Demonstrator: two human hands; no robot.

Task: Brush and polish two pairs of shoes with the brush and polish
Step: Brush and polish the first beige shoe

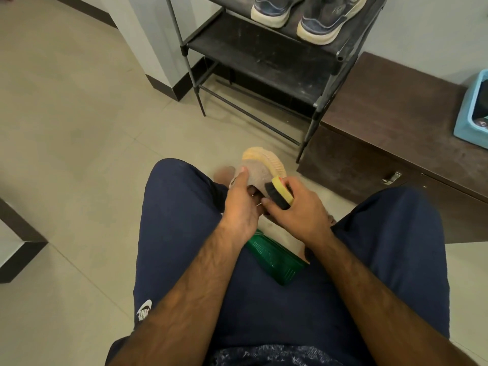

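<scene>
Currently brushing — shoe (260,169) is gripped by left hand (239,204) near the rack (264,62), brush (281,192) is clasped in right hand (299,211); next, shoe probably needs turning.

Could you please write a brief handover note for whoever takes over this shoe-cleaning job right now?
Left hand grips the tan shoe, held up between the knees.
Right hand grips the brush, bristles against that shoe.
The dark sneakers sit on an upper shelf of the black rack.
Done: how much is brushed cannot be told.
Left: finish this shoe, its mate (not in view), the dark pair, then polishing; no polish is in view.
</scene>
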